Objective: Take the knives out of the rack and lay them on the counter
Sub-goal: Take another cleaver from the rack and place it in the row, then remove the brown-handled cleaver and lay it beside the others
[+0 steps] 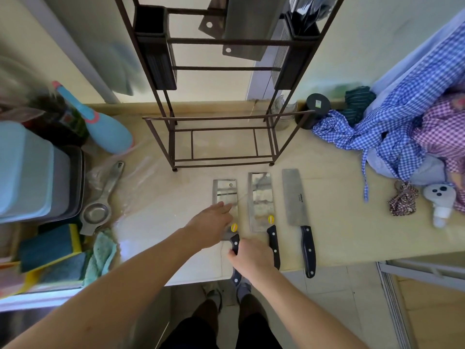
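Three cleavers with black handles lie side by side on the beige counter (339,222), blades pointing away from me. My right hand (251,258) is closed around the handle of the left cleaver (224,191). My left hand (212,224) rests flat on that cleaver's blade, fingers spread. The middle cleaver (260,200) and the right cleaver (294,197) lie untouched. The dark metal rack (221,117) stands behind them. High up in the rack hang two more cleaver blades (241,23).
A heap of checked cloths (402,117) covers the right of the counter, with a small grey object (440,197) beside it. A metal strainer (100,205), a blue bottle (105,127), sponges (50,250) and a blue tub (27,172) crowd the left. A glass jar (284,112) stands by the rack.
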